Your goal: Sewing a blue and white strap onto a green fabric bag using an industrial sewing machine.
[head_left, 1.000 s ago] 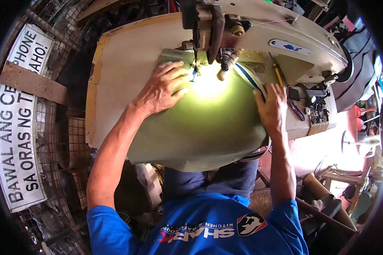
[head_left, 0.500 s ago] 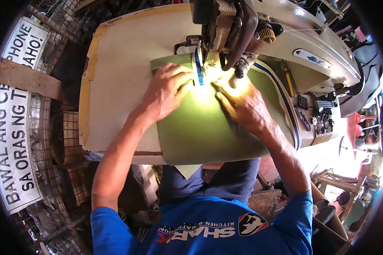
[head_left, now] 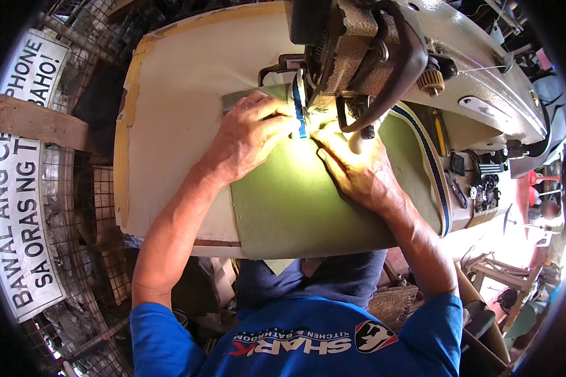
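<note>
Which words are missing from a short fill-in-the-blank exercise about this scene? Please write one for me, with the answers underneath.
1. At the sewing machine, the left hand and right hand touch fabric coloured ____.
2. The person's short-sleeved shirt is mainly ____.
3. In the picture, the yellow-handled tool lies to the ____ of the striped strap.

Missing words: green; blue; right.

Free passage across tabletop (head_left: 176, 94) leftward; sewing machine (head_left: 459, 41) blocks beyond right hand (head_left: 360, 168)

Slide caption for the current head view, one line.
Left hand and right hand on a green sheet, flanking a blue-and-white strap at a sewing machine.
</note>
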`<state>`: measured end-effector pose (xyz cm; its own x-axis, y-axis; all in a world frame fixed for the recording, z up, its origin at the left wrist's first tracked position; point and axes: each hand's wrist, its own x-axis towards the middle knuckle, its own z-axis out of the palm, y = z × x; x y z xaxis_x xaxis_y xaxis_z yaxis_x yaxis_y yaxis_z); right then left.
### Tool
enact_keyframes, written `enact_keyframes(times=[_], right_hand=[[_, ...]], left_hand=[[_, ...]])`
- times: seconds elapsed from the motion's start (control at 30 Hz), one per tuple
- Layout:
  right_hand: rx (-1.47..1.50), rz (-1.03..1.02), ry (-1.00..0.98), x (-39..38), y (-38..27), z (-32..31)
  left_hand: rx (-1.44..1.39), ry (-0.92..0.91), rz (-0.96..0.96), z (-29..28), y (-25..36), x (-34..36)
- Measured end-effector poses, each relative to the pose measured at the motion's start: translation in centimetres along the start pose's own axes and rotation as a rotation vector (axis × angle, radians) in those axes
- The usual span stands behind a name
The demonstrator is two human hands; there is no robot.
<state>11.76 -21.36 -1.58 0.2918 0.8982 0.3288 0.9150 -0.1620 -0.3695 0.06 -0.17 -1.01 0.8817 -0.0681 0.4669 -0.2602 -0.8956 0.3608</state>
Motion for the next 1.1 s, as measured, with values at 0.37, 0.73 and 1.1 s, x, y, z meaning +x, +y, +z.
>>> enact_keyframes(times=[0.37,0.73,1.1], right_hand=[[-0.058,-0.148,0.111,0.8,-0.5,0.1],[0.026,-0.013,0.178,-0.2,0.1,0.9],[0.033,0.023,0.032,0.3,-0.5,-0.3]], left_hand=[[0.042,-0.071,0.055,-0.4,-0.4,-0.5],[0.118,-0.087,0.082,-0.5,0.1,-0.2],[0.132,-0.074,0.160,-0.4,0.0,-0.1]])
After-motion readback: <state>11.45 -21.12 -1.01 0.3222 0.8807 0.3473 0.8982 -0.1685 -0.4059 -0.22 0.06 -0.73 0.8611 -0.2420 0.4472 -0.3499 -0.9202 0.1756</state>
